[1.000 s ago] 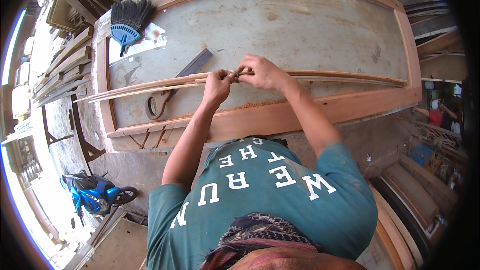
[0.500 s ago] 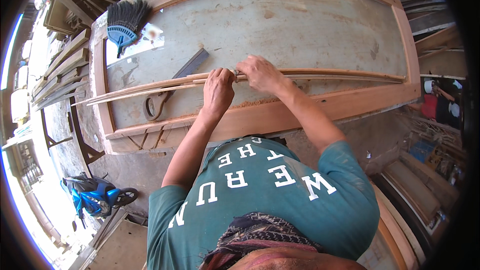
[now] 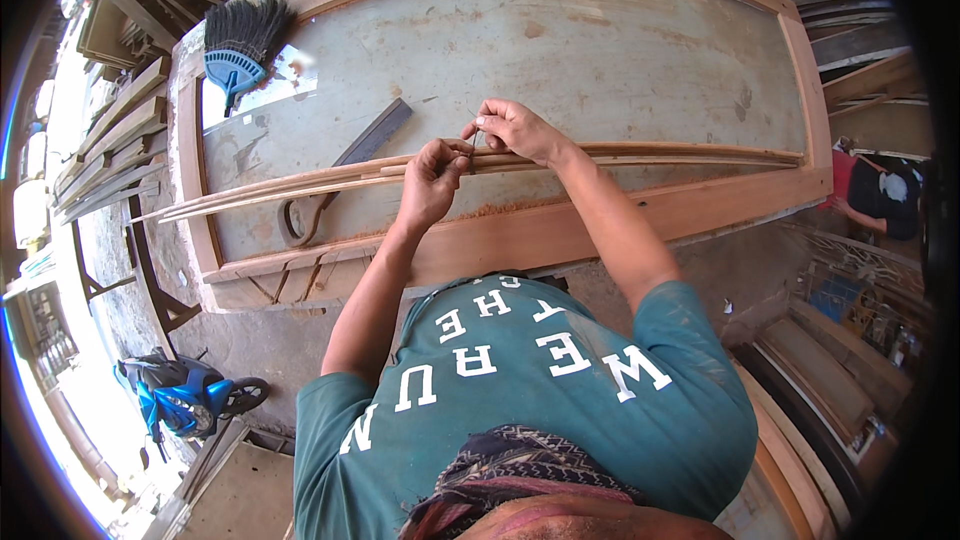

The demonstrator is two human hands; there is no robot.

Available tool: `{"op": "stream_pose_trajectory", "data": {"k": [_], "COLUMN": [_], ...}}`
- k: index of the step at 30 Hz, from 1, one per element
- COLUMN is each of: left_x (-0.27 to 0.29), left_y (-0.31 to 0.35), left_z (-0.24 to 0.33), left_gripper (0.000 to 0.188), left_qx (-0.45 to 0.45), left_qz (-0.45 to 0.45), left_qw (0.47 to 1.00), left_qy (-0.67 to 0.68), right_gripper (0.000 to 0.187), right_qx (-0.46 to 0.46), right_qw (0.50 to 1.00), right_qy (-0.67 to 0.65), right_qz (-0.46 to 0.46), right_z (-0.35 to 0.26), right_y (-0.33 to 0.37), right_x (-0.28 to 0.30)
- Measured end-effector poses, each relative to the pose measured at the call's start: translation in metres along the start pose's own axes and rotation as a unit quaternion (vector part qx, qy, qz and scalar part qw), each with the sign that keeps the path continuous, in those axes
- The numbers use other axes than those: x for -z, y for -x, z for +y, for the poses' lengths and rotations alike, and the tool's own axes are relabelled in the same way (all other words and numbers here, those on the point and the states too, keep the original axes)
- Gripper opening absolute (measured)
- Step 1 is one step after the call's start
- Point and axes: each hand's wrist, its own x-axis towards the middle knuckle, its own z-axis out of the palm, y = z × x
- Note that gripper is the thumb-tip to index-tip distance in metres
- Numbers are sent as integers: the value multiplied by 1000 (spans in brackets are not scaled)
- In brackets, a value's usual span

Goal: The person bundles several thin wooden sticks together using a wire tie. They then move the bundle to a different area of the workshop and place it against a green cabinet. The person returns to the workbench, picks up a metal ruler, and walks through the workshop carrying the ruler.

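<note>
A bundle of long thin wooden strips (image 3: 650, 151) lies across the lower part of a wooden door-like frame (image 3: 520, 240). At the bundle's middle, a thin dark cord (image 3: 474, 138) goes around the strips. My right hand (image 3: 520, 132) pinches the cord's upper end just above the wood. My left hand (image 3: 430, 185), fingers closed, grips the cord low against the strips, partly hiding it. Under the bundle, left of my hands, rests a handsaw (image 3: 378, 130); its blade points away and its brown handle is nearer me.
Inside the frame is a pale grey, stained panel (image 3: 600, 50). A blue broom head (image 3: 234, 68) with black bristles lies at its far left corner. Planks (image 3: 120, 130) are stacked at left, near a blue motorbike (image 3: 185, 395). Another person (image 3: 890, 202) is at far right.
My right hand has lifted slightly and turned, drawing the cord's end up. My left hand has rolled so its thumb and fingertips show. The person at right has shifted.
</note>
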Motion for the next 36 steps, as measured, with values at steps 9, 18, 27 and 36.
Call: {"op": "stream_pose_trajectory", "data": {"k": [9, 18, 27, 36], "left_x": [-7, -11, -5, -7], "left_y": [5, 19, 12, 9], "left_z": [-2, -11, 14, 20], "left_gripper": [12, 12, 10, 17], "left_qx": [32, -45, 18, -80], "left_qz": [52, 92, 54, -12], "left_qw": [988, 976, 978, 890], "left_qy": [-142, -192, -202, -449], "right_gripper": [21, 21, 12, 6], "right_qx": [-32, -65, -26, 151], "right_qw": [993, 991, 951, 893], "right_qy": [116, 114, 308, 419], "right_qz": [15, 25, -24, 67], "right_z": [7, 25, -25, 3], "right_y": [-31, -46, -4, 17], "right_x": [-16, -12, -29, -41]}}
